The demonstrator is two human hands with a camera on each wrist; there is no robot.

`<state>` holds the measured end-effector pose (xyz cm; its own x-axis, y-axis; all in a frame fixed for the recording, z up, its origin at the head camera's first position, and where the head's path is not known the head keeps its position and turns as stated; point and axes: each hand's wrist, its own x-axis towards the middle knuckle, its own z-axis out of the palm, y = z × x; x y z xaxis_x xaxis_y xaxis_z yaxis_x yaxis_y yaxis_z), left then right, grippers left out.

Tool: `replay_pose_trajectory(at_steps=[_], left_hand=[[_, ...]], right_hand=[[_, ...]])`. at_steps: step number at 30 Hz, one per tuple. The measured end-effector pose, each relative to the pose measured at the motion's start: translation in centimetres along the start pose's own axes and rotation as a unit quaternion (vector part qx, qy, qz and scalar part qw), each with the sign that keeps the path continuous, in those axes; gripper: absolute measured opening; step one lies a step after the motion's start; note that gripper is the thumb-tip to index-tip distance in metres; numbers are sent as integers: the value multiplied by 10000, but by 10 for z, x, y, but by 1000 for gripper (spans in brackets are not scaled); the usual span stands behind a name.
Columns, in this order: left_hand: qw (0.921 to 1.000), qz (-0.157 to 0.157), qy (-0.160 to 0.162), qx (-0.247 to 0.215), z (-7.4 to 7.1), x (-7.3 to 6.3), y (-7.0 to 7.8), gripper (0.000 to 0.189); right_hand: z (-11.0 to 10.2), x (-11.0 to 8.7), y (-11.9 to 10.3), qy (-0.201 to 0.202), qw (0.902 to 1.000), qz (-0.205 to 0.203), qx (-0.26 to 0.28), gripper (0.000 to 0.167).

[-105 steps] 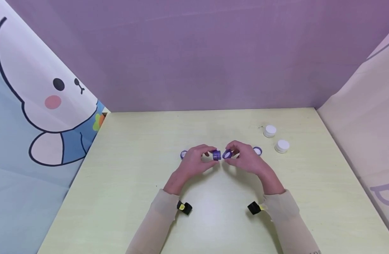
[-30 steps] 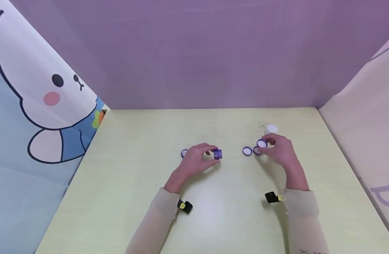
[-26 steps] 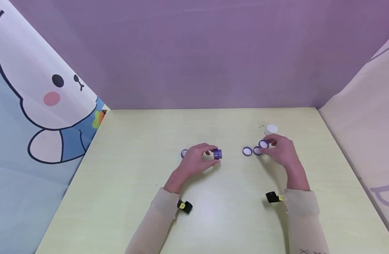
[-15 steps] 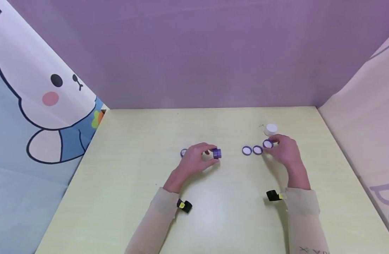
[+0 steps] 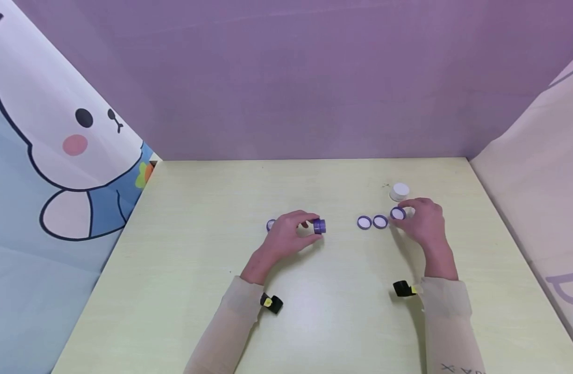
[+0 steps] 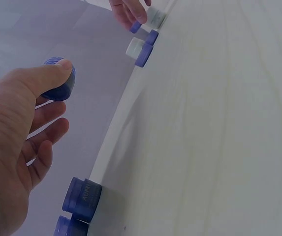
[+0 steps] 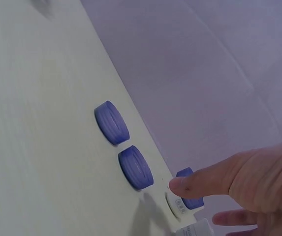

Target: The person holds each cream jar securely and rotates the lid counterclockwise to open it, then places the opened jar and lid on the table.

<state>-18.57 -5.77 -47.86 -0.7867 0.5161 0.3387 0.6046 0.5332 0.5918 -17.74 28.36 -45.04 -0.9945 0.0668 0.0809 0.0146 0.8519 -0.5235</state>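
My left hand (image 5: 286, 235) pinches a small blue-purple jar (image 5: 319, 226) between thumb and fingers, tipped on its side above the table, its threaded neck to the right. My right hand (image 5: 422, 223) holds a blue-purple lid (image 5: 398, 213) with a white inside, tilted so the inside shows. Two like lids, one farther left (image 5: 364, 223) and one nearer the hand (image 5: 380, 222), lie inside up on the table. In the left wrist view two blue jars, one larger in view (image 6: 84, 199) and one at the lower edge (image 6: 71, 227), stand below my left hand.
A white-lidded jar (image 5: 399, 192) stands just behind my right hand. Another white jar (image 7: 195, 230), mostly hidden by that hand in the head view, shows in the right wrist view. A purple cloth wall (image 5: 305, 104) borders the table's (image 5: 305, 322) far edge.
My right hand has carried the lid from beside the jar's mouth to the right, past the two lying lids, drifting slightly farther right lately. My left hand has kept its grip almost in place.
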Motion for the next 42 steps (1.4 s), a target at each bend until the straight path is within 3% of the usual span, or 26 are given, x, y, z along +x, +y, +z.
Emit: replay_pose_trajectory(at_steps=[4,14,21,29,42], left_hand=[[10000,-25,-21,8,-1,0,0,45],[10000,37,7,39,0,-1,-1,44],[10000,26,6,-10,-1,0,0,44],[10000,-2,-30,13,-1,0,2,45],[9999,-70,-88,72,0,1,1,44]], right_hand=[[1,1,1,-195,9993,243,-210,41],[5,2,2,-360,9981,348,-366,39],[2,0,0,-9,9986,279,-460,44],[-1,-2,-2,-643,9959,637,-9,45],[4,-1,2,-615,9957,558,-403,40]])
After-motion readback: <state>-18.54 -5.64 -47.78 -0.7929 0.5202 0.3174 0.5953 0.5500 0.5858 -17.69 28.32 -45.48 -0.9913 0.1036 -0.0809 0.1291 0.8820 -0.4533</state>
